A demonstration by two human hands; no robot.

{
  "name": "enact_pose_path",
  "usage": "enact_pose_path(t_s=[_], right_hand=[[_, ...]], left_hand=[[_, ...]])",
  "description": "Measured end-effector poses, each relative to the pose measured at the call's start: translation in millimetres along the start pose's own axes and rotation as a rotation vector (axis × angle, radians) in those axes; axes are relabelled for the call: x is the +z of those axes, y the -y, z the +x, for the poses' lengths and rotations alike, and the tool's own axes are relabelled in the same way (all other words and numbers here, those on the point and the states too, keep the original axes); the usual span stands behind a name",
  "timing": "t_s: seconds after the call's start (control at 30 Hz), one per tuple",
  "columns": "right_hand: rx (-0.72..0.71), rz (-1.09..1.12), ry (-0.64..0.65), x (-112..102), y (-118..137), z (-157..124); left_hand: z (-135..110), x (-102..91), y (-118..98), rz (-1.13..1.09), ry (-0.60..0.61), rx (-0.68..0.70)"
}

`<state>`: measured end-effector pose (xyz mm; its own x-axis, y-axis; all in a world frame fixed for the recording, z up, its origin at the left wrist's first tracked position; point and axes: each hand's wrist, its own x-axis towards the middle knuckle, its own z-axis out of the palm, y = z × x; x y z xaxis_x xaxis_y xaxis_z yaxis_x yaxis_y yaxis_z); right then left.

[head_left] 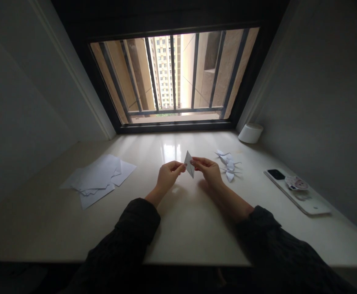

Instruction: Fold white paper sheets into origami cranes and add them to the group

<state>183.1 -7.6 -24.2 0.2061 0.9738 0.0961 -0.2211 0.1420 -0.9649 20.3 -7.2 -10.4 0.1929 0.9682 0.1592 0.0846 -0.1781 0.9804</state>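
Between my hands, above the white sill, is a folded piece of paper (188,160) in a narrow diamond shape, one point up and one down. The fingertips of my left hand (169,171) pinch its left side. On its right side, my right hand (208,167) grips it between thumb and fingers. Several folded paper cranes (229,166) lie close together just right of my right hand. To the left rests a loose stack of white paper sheets (97,175).
A white phone (307,200) with a cartoon grip lies at the right. A white cylindrical object (250,133) stands in the back right corner. Behind the sill (190,228) is a dark-framed window (178,127) with bars outside. Walls close in on both sides.
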Motion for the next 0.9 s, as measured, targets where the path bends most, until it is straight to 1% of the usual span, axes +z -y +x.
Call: enact_pose_path(t_s=[0.1, 0.27, 0.43, 0.63, 0.73, 0.9], right_hand=[[-0.007, -0.023, -0.023, 0.2, 1.4, -1.2], [-0.018, -0.048, -0.003, 1.7, 4.6, -3.8], [-0.052, -0.062, -0.008, 3.1, 5.6, -5.3], [-0.106, -0.135, 0.074, 1.9, 1.0, -4.8], [-0.143, -0.176, 0.110, 0.4, -1.3, -4.1], [-0.174, -0.244, 0.170, -1.3, -0.6, -4.3]], left_hand=[[-0.5, 0.2, -1.2, 0.004, 0.006, -0.014], [-1.1, 0.7, -3.8, -0.109, 0.011, -0.121], [-0.4, 0.2, -2.0, -0.093, 0.017, -0.114], [0.3, 0.6, 0.8, -0.091, 0.010, -0.111], [0.1, 0.6, 1.7, -0.107, -0.001, -0.134], [-0.4, -0.4, 3.4, -0.110, 0.021, -0.174]])
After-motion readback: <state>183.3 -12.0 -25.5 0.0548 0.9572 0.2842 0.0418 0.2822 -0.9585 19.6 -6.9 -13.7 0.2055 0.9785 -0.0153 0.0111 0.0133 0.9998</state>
